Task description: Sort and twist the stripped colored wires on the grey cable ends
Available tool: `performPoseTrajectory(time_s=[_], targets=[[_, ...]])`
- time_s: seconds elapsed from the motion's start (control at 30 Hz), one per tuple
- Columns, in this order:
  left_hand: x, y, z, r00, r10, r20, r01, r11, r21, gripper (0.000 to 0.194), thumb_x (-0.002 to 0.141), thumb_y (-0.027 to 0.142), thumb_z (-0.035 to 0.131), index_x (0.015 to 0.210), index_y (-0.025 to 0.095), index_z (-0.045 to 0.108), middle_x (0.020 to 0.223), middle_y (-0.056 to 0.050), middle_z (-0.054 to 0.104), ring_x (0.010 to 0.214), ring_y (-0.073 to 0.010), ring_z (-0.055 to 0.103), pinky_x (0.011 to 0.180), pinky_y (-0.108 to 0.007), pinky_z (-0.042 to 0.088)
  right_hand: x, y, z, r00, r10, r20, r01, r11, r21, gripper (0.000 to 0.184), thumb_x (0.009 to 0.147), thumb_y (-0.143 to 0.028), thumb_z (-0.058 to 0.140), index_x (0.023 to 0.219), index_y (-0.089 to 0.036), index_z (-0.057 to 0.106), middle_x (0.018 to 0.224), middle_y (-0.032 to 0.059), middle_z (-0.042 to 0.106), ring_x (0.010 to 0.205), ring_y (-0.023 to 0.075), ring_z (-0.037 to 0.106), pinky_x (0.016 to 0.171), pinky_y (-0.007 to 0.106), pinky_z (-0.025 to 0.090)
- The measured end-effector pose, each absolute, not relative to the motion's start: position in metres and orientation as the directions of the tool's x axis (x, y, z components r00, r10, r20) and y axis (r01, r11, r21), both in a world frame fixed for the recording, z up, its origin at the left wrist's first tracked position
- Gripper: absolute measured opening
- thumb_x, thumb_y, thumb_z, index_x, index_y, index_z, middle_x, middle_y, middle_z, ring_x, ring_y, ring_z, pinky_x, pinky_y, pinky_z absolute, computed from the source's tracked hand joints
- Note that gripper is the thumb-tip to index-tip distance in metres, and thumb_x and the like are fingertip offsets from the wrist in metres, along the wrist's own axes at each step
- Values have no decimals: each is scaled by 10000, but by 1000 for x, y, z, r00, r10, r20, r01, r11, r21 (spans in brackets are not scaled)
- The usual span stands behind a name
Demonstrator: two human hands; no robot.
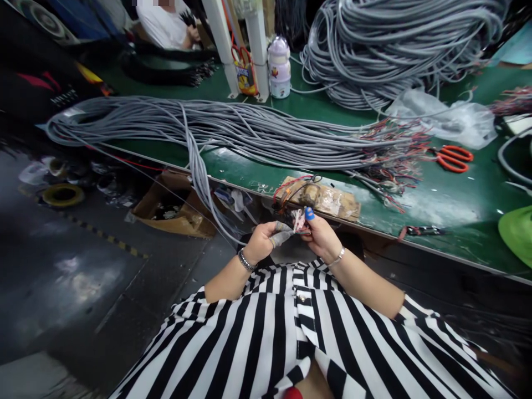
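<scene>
While the left hand (261,242) clasps round cable (228,231), the right hand (325,239) pinches thin wires (298,222).

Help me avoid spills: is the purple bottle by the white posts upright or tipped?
Upright: the purple bottle stands on its base on the green table, domed end up.
</scene>
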State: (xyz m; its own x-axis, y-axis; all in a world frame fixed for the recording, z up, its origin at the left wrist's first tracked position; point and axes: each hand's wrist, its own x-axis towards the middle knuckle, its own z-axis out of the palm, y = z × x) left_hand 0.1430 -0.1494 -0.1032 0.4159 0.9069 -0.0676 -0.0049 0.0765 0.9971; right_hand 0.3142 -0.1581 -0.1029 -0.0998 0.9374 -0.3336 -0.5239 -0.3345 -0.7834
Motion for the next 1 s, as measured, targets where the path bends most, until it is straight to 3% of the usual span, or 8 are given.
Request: performPoseTrajectory(time_s=[0.3, 0.57, 0.77, 1.0], targets=[[147, -154, -108, 479, 875, -74, -3, 86, 996, 363, 700, 438, 773, 799, 95, 706, 640, -5, 625, 530, -61, 450, 530, -196, 384, 310, -158, -104, -58, 943, -329, -544, -306, -781, 554, 610, -685, 733, 655, -149, 600, 445, -51, 440, 370, 22, 220, 349, 178, 136], [139, -161, -106, 469, 878, -99, 21, 101, 995, 375, 706, 451, 766, 818, 95, 722, 631, -18, 635, 511, -63, 460, 495, -187, 374, 314, -165, -109, -113, 897, -428, -592, -407, -695, 597, 595, -726, 707, 677, -163, 527, 521, -54, 460, 387, 16, 233, 349, 154, 83], [126, -180, -95, 507, 857, -97, 61, 76, 995, 343, 716, 435, 763, 800, 104, 726, 650, -41, 675, 545, -89, 546, 548, -201, 459, 325, -173, -119, -118, 902, -414, -556, -406, -725, 578, 640, -723, 675, 743, -164, 569, 670, -5, 599, 392, 12, 174, 348, 173, 67], [115, -190, -94, 480, 875, -62, 121, 4, 993, 319, 714, 417, 765, 805, 112, 744, 691, -67, 711, 625, -136, 633, 617, -227, 520, 332, -177, -122, -188, 872, -452, -487, -483, -728, 640, 650, -779, 612, 663, -140, 600, 417, -98, 285, 393, 22, 70, 365, 187, 32]])
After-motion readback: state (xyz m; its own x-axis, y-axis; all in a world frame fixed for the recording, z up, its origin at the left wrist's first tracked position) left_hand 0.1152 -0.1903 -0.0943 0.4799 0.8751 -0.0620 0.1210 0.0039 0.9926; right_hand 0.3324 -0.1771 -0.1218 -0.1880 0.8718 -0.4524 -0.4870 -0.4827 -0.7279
